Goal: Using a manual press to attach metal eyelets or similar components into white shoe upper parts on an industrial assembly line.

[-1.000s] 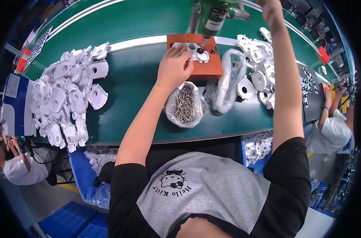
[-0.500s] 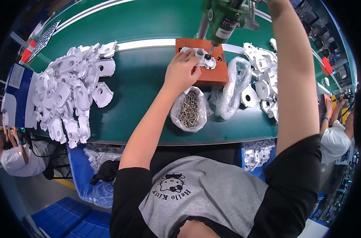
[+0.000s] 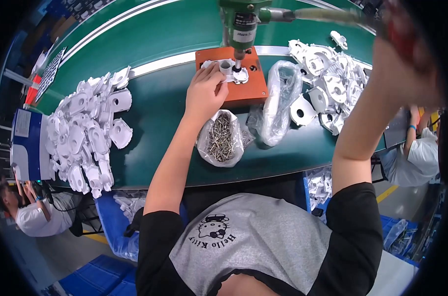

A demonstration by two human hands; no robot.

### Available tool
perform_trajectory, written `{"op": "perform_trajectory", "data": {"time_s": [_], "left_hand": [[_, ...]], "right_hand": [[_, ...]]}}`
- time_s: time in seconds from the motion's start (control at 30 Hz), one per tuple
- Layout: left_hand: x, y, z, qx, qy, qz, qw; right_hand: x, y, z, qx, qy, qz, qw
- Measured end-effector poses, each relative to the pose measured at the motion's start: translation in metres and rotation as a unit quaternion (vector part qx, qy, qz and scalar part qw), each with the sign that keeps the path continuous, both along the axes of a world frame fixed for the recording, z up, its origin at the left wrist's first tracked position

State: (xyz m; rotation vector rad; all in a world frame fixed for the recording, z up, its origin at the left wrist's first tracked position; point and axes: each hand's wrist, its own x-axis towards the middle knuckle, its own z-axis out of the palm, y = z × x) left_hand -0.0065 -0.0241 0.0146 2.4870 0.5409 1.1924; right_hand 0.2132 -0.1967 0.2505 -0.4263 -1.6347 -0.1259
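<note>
On the worktop (image 3: 155, 106), an open plastic bag of small metal fasteners (image 3: 221, 140) stands nearest. Beyond it, the left hand (image 3: 205, 93) rests loosely bent fingers, thumb apart, on the left end of a white plastic housing (image 3: 242, 77) lying on an orange fixture block (image 3: 248, 92). Above is a green press (image 3: 240, 7), its lever (image 3: 322, 15) extending toward the blurred right hand (image 3: 412, 74), whose finger closure cannot be told.

My shirt (image 3: 256, 224) is matt cloth; the white part (image 3: 242, 77) looks like smooth plastic, the screws (image 3: 221, 138) shiny metal, their bag (image 3: 227, 161) glossy film, the press (image 3: 230, 19) painted metal, the surface (image 3: 157, 108) smooth.
</note>
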Motion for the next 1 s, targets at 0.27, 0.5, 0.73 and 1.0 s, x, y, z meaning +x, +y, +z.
{"op": "perform_trajectory", "data": {"time_s": [0.27,0.5,0.73,1.0], "left_hand": [[-0.009,0.000,0.004,0.003,0.020,0.014,1.000],[-0.002,-0.003,0.002,-0.014,0.027,-0.004,1.000],[-0.006,-0.003,0.002,-0.045,0.051,0.029,0.997],[0.001,-0.004,0.003,-0.080,0.045,0.034,0.995]], "right_hand": [[-0.073,-0.064,-0.128,-0.151,0.045,-0.098,0.983],[-0.068,-0.068,-0.156,-0.069,0.057,-0.115,0.989],[-0.033,-0.025,-0.059,-0.168,0.139,0.156,0.963],[0.010,0.107,-0.012,-0.177,0.224,0.001,0.958]]}}
